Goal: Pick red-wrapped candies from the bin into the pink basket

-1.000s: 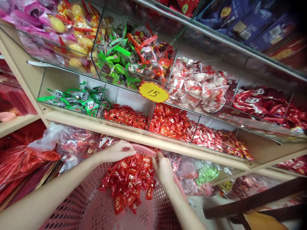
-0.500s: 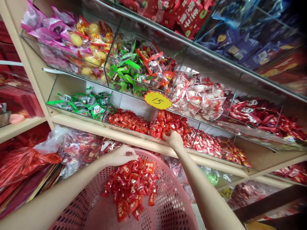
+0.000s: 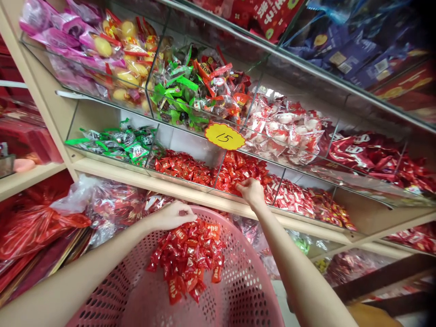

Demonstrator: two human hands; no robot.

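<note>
A pink perforated plastic basket [image 3: 238,254] is in front of me, with a heap of red wrapped candies [image 3: 187,254] inside. My left hand [image 3: 172,215] is at the basket's far rim, thumb and fingers curled closed over it above the heap; the fingertips are partly hidden. Farther up, my right hand [image 3: 252,191] reaches over the front edge of a clear shelf bin. Its fingers are curled and pinching at the red candies [image 3: 235,168] in that bin; how many are between them I cannot see.
Neighbouring bins hold green-wrapped sweets [image 3: 132,141], other red candies [image 3: 184,167] and red-and-white sweets [image 3: 294,195]. A yellow price tag [image 3: 225,136] marked 15 hangs on the upper tier. Plastic bags [image 3: 112,200] lie below the wooden shelf edge [image 3: 163,186]. Dark wooden bars [image 3: 384,277] stand at lower right.
My right hand has shifted slightly right and up in the picture, still at the red candies. My left hand stays at the basket rim. The view has tilted slightly.
</note>
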